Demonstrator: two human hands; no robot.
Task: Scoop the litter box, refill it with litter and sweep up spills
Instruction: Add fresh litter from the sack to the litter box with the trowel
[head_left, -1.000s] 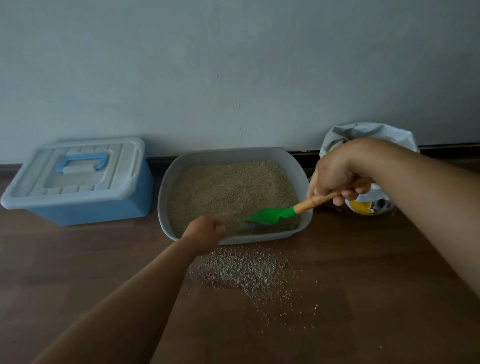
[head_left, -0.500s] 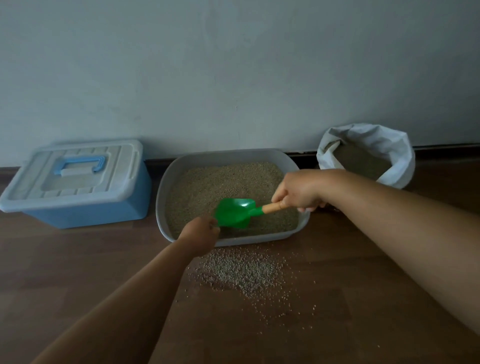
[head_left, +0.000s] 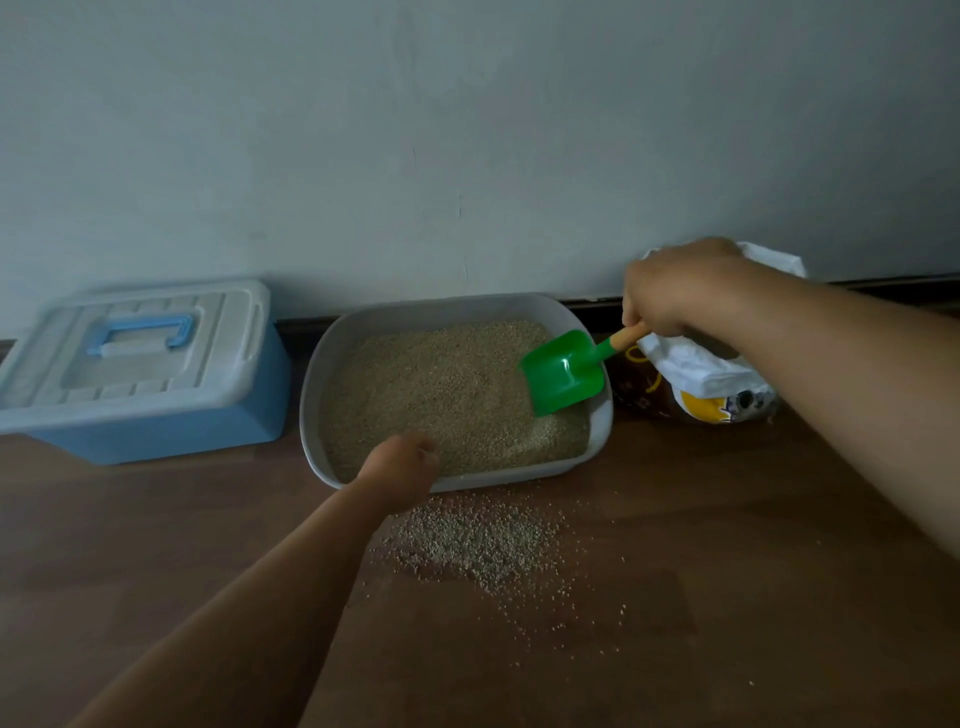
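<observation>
A grey litter box (head_left: 317, 364) full of tan litter sits on the wooden floor against the wall. My right hand (head_left: 670, 291) grips the wooden handle of a green scoop (head_left: 563, 371), whose blade tips down over the box's right end and looks empty. My left hand (head_left: 402, 462) grips the box's front rim with closed fingers. Spilled litter (head_left: 478, 540) lies on the floor just in front of the box. The white litter bag (head_left: 701, 374) stands right of the box, partly hidden behind my right forearm.
A blue storage bin with a pale lid and blue handle (head_left: 140, 364) stands left of the box. The grey wall (head_left: 467, 130) runs behind everything. Scattered grains trail across the dark wooden floor (head_left: 727, 597) to the right of the spill.
My right hand has carried the scoop from the box's front left back to its right end, near the bag. My left hand has stayed on the front rim.
</observation>
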